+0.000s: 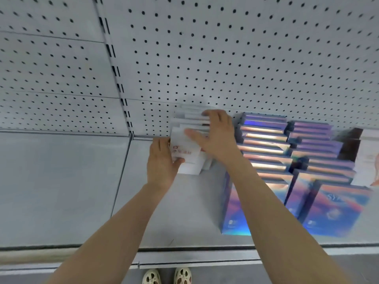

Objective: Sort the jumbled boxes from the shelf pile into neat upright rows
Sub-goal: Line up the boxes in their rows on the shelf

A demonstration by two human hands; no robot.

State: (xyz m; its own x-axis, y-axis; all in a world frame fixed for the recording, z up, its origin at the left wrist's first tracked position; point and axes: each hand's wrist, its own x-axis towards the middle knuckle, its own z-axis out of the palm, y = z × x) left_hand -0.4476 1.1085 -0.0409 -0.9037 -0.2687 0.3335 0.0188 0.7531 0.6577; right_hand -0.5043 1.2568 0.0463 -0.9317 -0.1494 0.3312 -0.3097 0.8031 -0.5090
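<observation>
Left section of the shelf [61,181] is bare, so nothing to tidy there; work sits right of the slotted upright [114,72] against the pegboard back panel [225,58]. My left hand [162,162] is at the near-left corner of the white boxes [189,130], fingers [156,145] pressed together along the left side, thumb hooked over the front box with red print [184,152]. Reason: it acts as a stop so the row can't slide or fan out leftward. The row runs from that front box back toward the panel, boxes standing on edge but staggered, tops not flush, so I judge this row only partly squared. My right hand [215,138] lies flat across the tops, fingers spread, thumb pointing left over the front box; not pinching anything, just pressing down and steering the stack toward my left hand to close the gaps. Motion blur here, so exact box count I can't tell. Just right of that, touching my right forearm, the iridescent purple boxes [266,144] already stand in upright rows front to back, which gives me a straight edge to line the white row against. Far right, a pale box [367,156] is partly cut off. Next move probably a squeeze between both hands, then push back to the panel.
</observation>
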